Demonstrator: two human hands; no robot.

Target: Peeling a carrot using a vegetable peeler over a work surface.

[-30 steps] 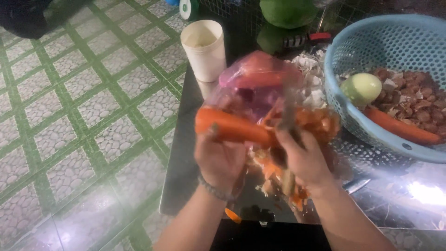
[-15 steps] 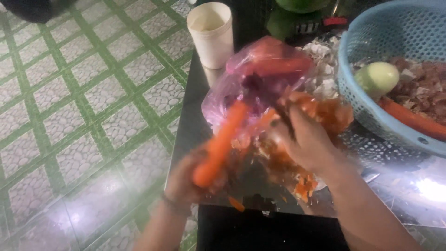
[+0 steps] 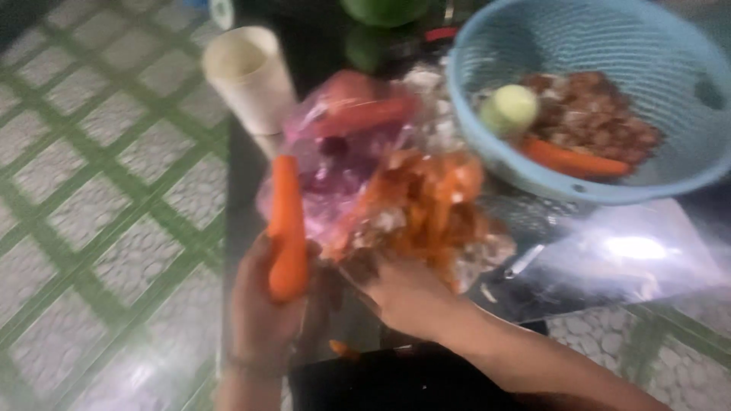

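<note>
The green-and-grey tiled floor (image 3: 91, 213) fills everything left of the dark table (image 3: 244, 183). On the table, up and right of the plastic bag, sits the blue perforated basket (image 3: 685, 152), holding a brown heap, a pale green round vegetable (image 3: 509, 108) and a second carrot (image 3: 572, 160) lying flat. The clear plastic bag (image 3: 358, 152) lies in the middle, pinkish and lumpy, with red and purple things inside; against its right side is a heap of orange peelings (image 3: 434, 205). A cream paper cup (image 3: 247, 76) stands upright just left of the bag's top, and a green round shape (image 3: 384, 11) lies beyond the bag.

The left hand (image 3: 263, 320) is below the bag's left edge, fingers curled round the lower end of a peeled carrot (image 3: 288, 224), which stands nearly upright and touches the bag's side. The right hand (image 3: 407, 293) is just under the peelings, which cover its fingertips; whether those fingers are spread or pinching I cannot tell. The picture is blurred
</note>
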